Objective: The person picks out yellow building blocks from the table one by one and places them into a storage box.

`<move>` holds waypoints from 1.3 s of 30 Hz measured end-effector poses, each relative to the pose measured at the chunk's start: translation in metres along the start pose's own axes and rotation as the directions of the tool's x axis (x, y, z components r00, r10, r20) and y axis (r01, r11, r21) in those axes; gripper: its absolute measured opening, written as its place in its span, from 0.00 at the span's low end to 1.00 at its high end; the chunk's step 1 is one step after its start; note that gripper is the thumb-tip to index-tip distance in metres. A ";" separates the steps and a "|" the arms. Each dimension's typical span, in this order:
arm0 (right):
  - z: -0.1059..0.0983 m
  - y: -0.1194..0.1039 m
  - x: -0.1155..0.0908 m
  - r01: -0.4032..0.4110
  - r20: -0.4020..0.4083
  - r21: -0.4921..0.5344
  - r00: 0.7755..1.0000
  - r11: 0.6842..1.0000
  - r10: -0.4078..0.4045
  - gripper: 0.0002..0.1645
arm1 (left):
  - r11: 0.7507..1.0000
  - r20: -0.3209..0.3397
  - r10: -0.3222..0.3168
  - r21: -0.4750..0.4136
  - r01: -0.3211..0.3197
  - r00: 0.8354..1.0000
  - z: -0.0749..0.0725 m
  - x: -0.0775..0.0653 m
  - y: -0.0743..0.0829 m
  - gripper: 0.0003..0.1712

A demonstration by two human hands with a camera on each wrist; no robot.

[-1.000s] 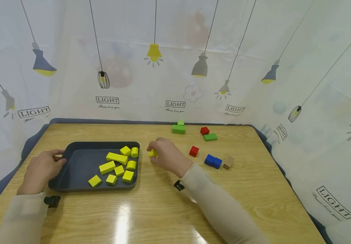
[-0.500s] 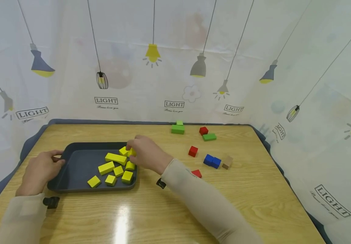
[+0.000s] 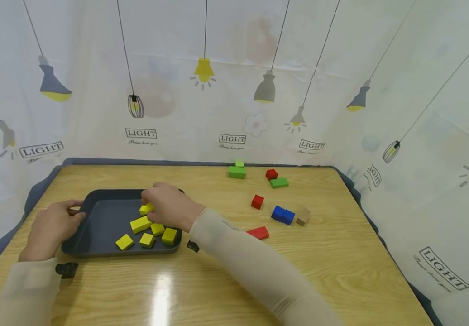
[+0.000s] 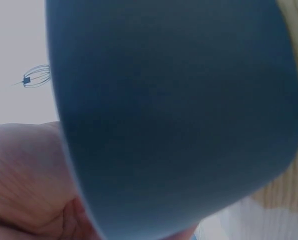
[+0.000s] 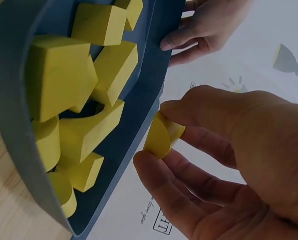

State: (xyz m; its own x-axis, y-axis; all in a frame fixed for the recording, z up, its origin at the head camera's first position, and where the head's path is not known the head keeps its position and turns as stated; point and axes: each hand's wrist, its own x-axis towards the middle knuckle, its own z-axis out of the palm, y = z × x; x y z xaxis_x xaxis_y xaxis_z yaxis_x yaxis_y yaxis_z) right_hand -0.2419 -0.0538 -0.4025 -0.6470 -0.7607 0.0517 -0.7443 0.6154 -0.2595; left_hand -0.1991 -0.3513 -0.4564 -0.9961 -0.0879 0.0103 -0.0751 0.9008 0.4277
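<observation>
A dark grey tray (image 3: 83,231) holds several yellow blocks (image 3: 140,224), among them cuboids and cylinders; some are hidden by my right hand in the head view. My left hand (image 3: 57,224) grips the tray's left rim, thumb on the inner side. Up close, the tray's outer wall (image 4: 178,110) fills most of the left wrist view. Over the tray's right half, my right hand (image 3: 171,207) pinches a small yellow block with a rounded face (image 5: 160,136) between thumb and fingertips. That block is held above the other yellow pieces in the right wrist view.
Right of the tray lie a red cube (image 3: 257,202), two blue cubes (image 3: 283,215), a tan wooden block (image 3: 303,217) and a red bar (image 3: 259,233) partly behind my right sleeve. Green blocks (image 3: 236,172) and another red block (image 3: 271,174) sit near the table's back edge.
My right hand has moved left from the bare table to over the tray with the yellow block. The red bar has come out from behind my sleeve. My left hand stays at the rim.
</observation>
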 end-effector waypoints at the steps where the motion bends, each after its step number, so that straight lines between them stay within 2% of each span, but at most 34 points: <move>1: 0.000 -0.002 0.002 0.004 0.004 -0.001 1.000 1.000 -0.004 0.18 | 1.000 -0.003 0.001 -0.001 -0.001 1.000 0.000 0.001 0.000 0.27; 7: 0.004 -0.016 0.015 0.024 0.044 -0.013 0.999 1.000 -0.023 0.15 | 1.000 -0.002 0.001 0.004 -0.001 1.000 -0.001 0.001 0.000 0.27; 14: 0.011 -0.034 0.031 0.072 0.059 -0.043 0.996 0.997 -0.069 0.19 | 1.000 0.012 -0.022 0.006 0.022 1.000 0.000 0.001 -0.001 0.28; 21: 0.018 -0.046 0.045 0.054 0.113 -0.051 0.992 0.997 -0.048 0.19 | 1.000 0.012 -0.031 0.003 0.031 0.999 -0.001 0.002 0.000 0.27; 30: 0.026 -0.048 0.050 0.022 0.143 -0.066 0.990 0.998 -0.012 0.21 | 0.999 0.019 -0.036 0.007 0.036 0.999 0.000 0.003 0.001 0.27; 39: 0.030 -0.037 0.043 0.019 0.099 -0.031 0.995 0.999 -0.015 0.21 | 0.999 0.014 -0.041 0.007 0.041 0.999 0.000 0.002 0.002 0.28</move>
State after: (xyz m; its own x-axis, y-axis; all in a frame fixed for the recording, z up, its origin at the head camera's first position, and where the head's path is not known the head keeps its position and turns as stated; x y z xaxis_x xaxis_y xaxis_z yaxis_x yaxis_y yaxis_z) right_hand -0.2375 -0.1158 -0.4201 -0.6159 -0.7868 -0.0397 -0.7610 0.6072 -0.2285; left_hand -0.2009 -0.3497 -0.4553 -0.9927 -0.1193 -0.0198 -0.1165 0.8993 0.4215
